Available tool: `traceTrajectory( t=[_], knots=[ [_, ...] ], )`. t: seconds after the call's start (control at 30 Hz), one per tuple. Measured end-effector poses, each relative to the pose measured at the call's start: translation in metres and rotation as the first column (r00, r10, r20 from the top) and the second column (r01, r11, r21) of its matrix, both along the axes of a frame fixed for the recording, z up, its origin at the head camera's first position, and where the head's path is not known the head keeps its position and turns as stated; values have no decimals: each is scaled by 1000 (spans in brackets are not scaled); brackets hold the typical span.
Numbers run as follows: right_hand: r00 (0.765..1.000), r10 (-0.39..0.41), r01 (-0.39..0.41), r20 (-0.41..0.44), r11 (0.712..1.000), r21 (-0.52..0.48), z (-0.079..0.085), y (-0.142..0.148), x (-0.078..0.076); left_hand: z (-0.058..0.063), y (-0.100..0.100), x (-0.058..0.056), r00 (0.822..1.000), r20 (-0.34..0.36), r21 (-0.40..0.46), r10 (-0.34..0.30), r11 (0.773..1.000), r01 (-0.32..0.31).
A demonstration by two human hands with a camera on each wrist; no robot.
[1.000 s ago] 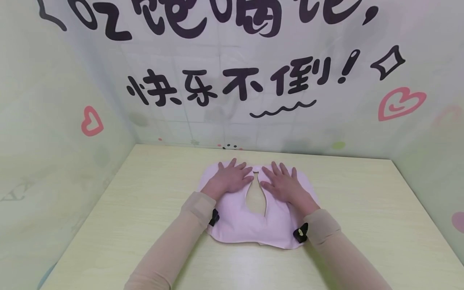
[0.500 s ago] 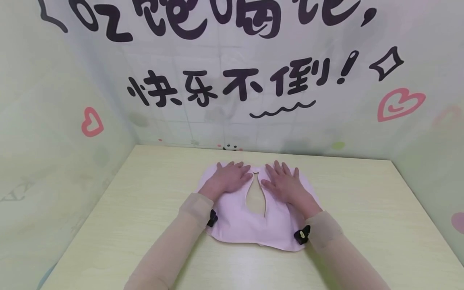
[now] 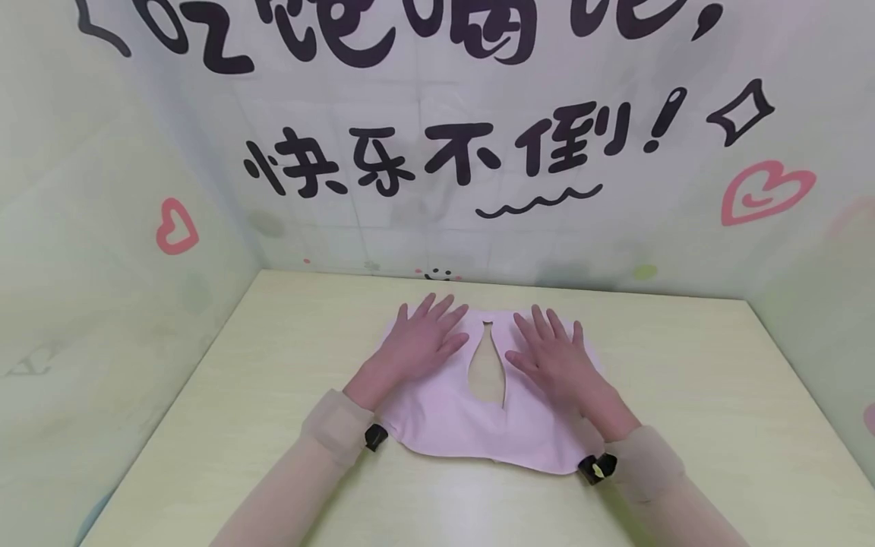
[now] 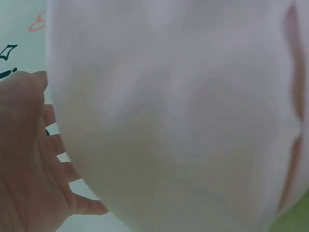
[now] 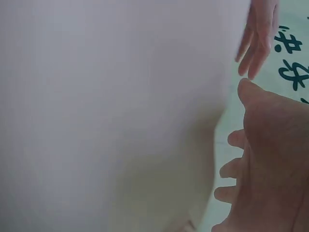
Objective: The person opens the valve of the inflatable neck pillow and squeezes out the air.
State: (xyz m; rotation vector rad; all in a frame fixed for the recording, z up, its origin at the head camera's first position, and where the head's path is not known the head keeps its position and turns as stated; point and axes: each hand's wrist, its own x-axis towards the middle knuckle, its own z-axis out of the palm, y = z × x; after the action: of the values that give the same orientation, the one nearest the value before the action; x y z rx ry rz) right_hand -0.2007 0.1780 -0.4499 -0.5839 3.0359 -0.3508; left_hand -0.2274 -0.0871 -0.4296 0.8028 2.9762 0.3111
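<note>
A pale pink cloth (image 3: pixel 472 433), shaped like a bib with a teardrop opening near its middle, lies spread at the back middle of the table. My left hand (image 3: pixel 413 342) is over its left half, fingers straight and fanned out toward the wall. Over the right half is my right hand (image 3: pixel 557 361), also with spread fingers. Neither hand grips anything. Blurred and close, the cloth fills most of both wrist views, with the left palm (image 4: pixel 29 164) at one side and the right palm (image 5: pixel 275 159) at the other. Parts of its side edges are hidden under the hands.
The light wooden table (image 3: pixel 219 395) is bounded by a printed back wall (image 3: pixel 328 235) with black lettering and by side walls. Black wrist cameras, such as the one by the right sleeve (image 3: pixel 645 463), sit near the cloth's lower corners.
Both hands have drawn apart and back toward the person, and look larger over the cloth. More of the cloth around the opening shows; it stays lying in place.
</note>
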Motion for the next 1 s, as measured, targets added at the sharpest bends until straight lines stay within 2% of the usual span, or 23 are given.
traceTrajectory(
  t=[0.37, 0.7, 1.0],
  knots=[
    [994, -38, 35, 106, 999, 25, -12, 2, -9, -16, -2, -3, 990, 131, -54, 40, 998, -33],
    [979, -60, 56, 193, 998, 29, -18, 3, -18, -20, -1, -10, 982, 176, -19, 62, 998, -59],
    [976, -56, 51, 209, 998, 32, -18, 5, -27, -20, -2, -20, 977, 203, -4, 63, 998, -64]
  ],
)
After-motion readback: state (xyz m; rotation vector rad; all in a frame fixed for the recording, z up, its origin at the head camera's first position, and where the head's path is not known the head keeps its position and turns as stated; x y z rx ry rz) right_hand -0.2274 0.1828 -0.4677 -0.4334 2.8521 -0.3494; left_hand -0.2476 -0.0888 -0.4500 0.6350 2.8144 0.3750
